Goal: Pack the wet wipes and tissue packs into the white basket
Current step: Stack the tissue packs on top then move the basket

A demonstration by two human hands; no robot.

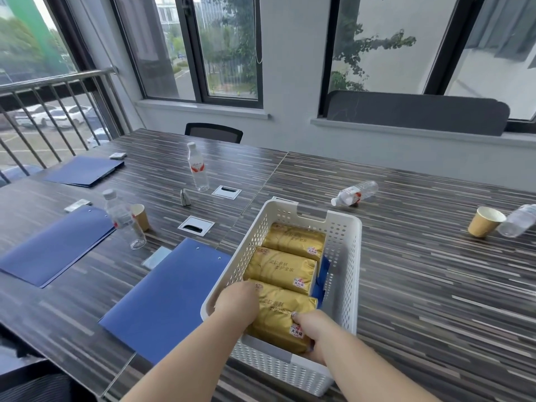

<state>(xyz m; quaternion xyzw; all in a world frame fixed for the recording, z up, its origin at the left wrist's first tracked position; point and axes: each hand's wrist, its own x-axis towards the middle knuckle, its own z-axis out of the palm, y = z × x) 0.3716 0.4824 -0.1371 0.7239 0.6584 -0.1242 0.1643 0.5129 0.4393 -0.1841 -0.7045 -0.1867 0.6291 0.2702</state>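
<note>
A white perforated basket (345, 274) stands on the striped table in front of me. Three gold tissue packs lie in a row inside it: the far pack (293, 240), the middle pack (280, 269) and the near pack (278, 317). A blue pack (320, 281) stands on edge between the gold packs and the basket's right wall. Both my hands are inside the basket on the near gold pack. My left hand (237, 304) grips its left end. My right hand (311, 324) grips its right end.
Three blue folders (165, 300) (55, 245) (84, 169) lie to the left. Water bottles stand (124, 219) (198, 166) or lie (355, 192) (517, 220) on the table, with paper cups (485, 221) (140, 216). Two cable hatches (195, 224) (226, 192) sit in the tabletop.
</note>
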